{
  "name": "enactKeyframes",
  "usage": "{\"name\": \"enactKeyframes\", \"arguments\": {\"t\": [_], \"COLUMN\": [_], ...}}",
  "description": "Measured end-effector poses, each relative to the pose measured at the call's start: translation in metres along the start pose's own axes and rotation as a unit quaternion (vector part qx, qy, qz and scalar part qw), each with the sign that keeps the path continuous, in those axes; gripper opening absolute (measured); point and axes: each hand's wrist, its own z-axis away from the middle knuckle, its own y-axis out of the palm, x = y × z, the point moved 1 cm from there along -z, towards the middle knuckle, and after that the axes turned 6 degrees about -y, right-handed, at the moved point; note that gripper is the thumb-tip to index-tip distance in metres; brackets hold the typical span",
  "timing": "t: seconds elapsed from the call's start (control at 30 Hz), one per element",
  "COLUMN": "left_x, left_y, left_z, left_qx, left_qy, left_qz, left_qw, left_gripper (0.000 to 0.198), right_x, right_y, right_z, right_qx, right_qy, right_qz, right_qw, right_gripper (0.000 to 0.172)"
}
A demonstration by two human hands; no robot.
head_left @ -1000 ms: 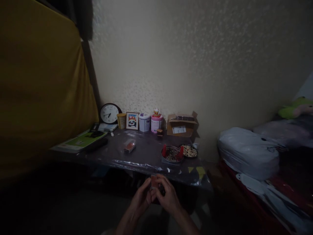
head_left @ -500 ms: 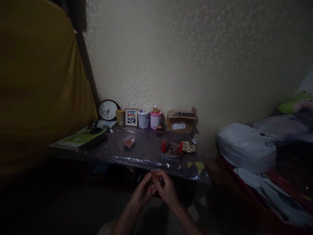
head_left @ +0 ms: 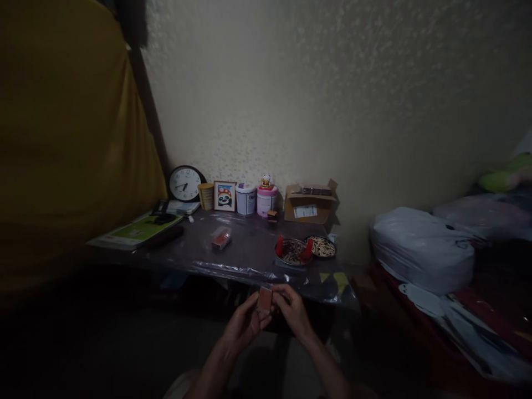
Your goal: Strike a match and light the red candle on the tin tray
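Observation:
Just in front of the table's near edge, a small reddish-brown box like a matchbox [head_left: 265, 300] is held up between my hands. My left hand [head_left: 245, 324] grips it from the left and below, thumb along its side. The fingers of my right hand [head_left: 294, 310] are pinched together at the box's upper right edge; whether they hold a smaller thing there is too dark to tell. On the table lies a clear-wrapped pack [head_left: 221, 238] with a similar reddish top. Two round dishes stand at the right: one with red pieces and dark bits [head_left: 293, 252], one with pale sticks [head_left: 321, 247].
Along the wall stand a clock [head_left: 185, 183], a yellow cup [head_left: 205, 197], a panda picture [head_left: 225, 196], two tins [head_left: 246, 199] and an opened cardboard box [head_left: 307, 208]. A yellow curtain [head_left: 75, 138] hangs left; a white bag [head_left: 419, 249] lies right.
The small box has been turned so its broad reddish face shows. My right hand has moved slightly right, from over the box to its edge. The view has shifted slightly.

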Motion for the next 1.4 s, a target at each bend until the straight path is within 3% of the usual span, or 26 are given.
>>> {"name": "enactKeyframes", "arguments": {"t": [0.27,0.47,0.67,0.93,1.2,1.4], "left_x": [0.005,0.006,0.006,0.006,0.006,0.008], "left_y": [0.010,0.009,0.009,-0.001,-0.003,0.000], "left_z": [0.009,0.008,0.008,0.000,-0.002,-0.002], "left_qx": [0.038,0.044,0.042,0.024,-0.038,-0.046], "left_qy": [-0.037,-0.056,-0.069,-0.090,-0.073,-0.060], "left_qz": [-0.065,-0.068,-0.053,-0.023,-0.019,-0.053], "left_qw": [0.997,0.995,0.995,0.995,0.996,0.996], "left_gripper": [0.028,0.032,0.034,0.029,0.034,0.033], "right_x": [0.003,0.005,-0.006,0.002,0.001,-0.001], "right_y": [-0.012,-0.017,-0.021,-0.021,-0.019,-0.022], "right_z": [-0.001,-0.001,-0.004,0.001,0.005,0.006], "right_qx": [0.045,0.049,0.013,0.075,0.135,0.151], "right_qy": [0.087,0.104,0.030,-0.113,-0.158,-0.159], "right_qz": [-0.067,-0.080,0.026,0.212,0.278,0.287], "right_qw": [0.993,0.990,0.999,0.968,0.938,0.932], "right_gripper": [0.021,0.023,0.020,0.015,0.017,0.016]}}
